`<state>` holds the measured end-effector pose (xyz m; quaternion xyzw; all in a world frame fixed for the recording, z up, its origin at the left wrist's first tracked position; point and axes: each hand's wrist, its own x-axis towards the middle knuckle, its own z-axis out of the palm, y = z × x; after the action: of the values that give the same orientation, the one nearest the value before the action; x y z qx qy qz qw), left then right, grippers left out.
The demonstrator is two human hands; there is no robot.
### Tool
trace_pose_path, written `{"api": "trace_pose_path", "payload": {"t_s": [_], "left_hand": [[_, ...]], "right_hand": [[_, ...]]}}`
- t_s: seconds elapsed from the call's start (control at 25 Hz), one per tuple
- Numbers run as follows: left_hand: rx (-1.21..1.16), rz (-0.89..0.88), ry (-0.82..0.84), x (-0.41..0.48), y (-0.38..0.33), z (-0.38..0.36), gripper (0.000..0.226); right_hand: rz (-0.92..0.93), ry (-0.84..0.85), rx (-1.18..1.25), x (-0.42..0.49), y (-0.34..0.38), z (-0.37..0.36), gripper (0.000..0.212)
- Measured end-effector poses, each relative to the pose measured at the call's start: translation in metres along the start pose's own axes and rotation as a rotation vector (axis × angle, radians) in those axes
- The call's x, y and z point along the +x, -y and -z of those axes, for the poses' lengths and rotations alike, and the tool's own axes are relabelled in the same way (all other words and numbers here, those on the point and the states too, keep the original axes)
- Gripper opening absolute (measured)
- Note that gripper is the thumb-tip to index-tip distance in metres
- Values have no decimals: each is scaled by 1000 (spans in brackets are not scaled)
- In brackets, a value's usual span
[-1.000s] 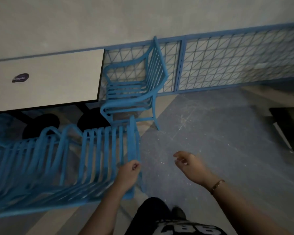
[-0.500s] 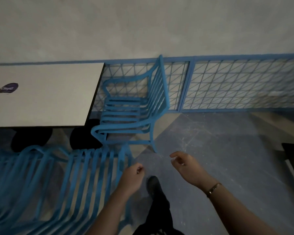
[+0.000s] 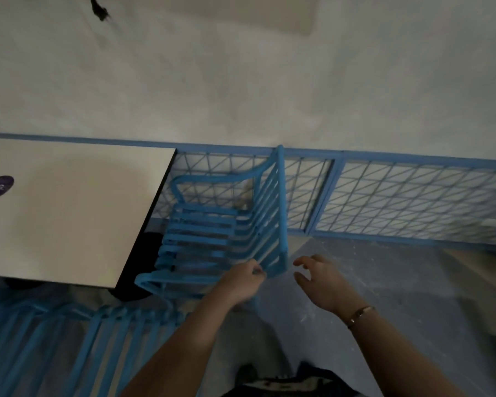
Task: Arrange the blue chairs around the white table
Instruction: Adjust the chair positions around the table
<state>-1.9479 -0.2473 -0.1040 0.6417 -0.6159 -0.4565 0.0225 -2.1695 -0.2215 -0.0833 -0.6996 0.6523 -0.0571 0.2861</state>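
A blue slatted armchair (image 3: pixel 212 224) stands at the short right end of the white table (image 3: pixel 69 213), seat facing the table and back toward me. My left hand (image 3: pixel 241 282) reaches the near lower corner of its backrest, fingers curled onto the slat ends. Just right of that corner hovers my right hand (image 3: pixel 324 279), fingers spread and loosely bent, not touching the chair. A second blue chair (image 3: pixel 69 345) lies low at the bottom left, along the table's near side.
A blue wire-mesh fence (image 3: pixel 413 202) runs along the pale wall behind the chair. Dark round table bases (image 3: pixel 143 253) sit under the table's edge. Grey-blue floor (image 3: pixel 384 282) stretches to the right. My foot (image 3: pixel 246 373) shows at the bottom.
I have stepped closer to the armchair by the fence. My left hand left the near chair and came up to the armchair's backrest; my right hand rose beside it.
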Motion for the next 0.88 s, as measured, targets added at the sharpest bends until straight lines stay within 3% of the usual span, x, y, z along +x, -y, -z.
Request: {"api": "trace_pose_path", "payload": {"t_s": [0.28, 0.48, 0.68, 0.76, 0.88], "left_hand": [[-11, 110, -39, 79, -45, 25, 41], [-28, 125, 4, 134, -83, -2, 60], [-4, 283, 117, 189, -83, -2, 88], [49, 313, 82, 195, -92, -2, 95], [80, 212, -50, 202, -96, -12, 85]], "right_hand": [[96, -57, -25, 137, -38, 47, 33], [170, 167, -104, 239, -52, 77, 52], [300, 463, -485, 307, -63, 79, 60], [304, 519, -588, 322, -70, 75, 62], [325, 518, -671, 340, -66, 79, 68]]}}
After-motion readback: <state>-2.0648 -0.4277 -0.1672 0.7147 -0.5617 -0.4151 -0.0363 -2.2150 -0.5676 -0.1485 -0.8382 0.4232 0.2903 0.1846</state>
